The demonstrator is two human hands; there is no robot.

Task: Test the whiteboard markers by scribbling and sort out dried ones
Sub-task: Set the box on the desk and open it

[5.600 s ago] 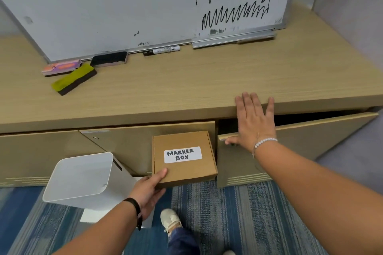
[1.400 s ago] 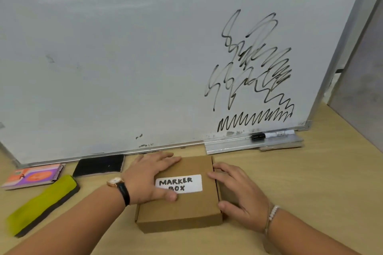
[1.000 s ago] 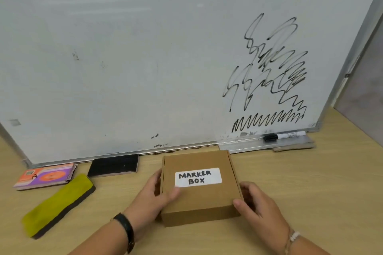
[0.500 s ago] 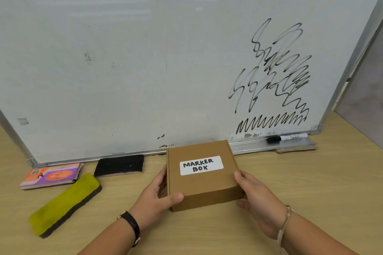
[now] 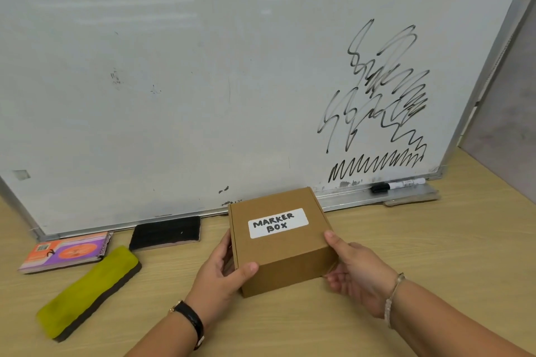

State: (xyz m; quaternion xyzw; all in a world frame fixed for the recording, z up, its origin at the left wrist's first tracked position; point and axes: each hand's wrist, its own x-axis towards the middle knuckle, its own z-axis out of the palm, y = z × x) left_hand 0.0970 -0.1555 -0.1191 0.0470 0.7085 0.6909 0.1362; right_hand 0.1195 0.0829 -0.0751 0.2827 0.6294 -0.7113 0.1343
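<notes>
A closed brown cardboard box with a white "MARKER BOX" label is tilted up off the wooden countertop, between my two hands. My left hand grips its left side, thumb curled over the front corner. On the right side, my right hand holds it with the thumb on the top edge and the fingers underneath. Behind it a whiteboard leans upright, with black scribbles at its lower right. One black-capped marker lies on the board's tray.
Left of the box lie a black eraser, a yellow-green eraser and an orange and purple packet. A grey wall stands at the right.
The box came up from the cabinet below onto the countertop. In the last second both hands shifted to its sides and tilted its front up.
</notes>
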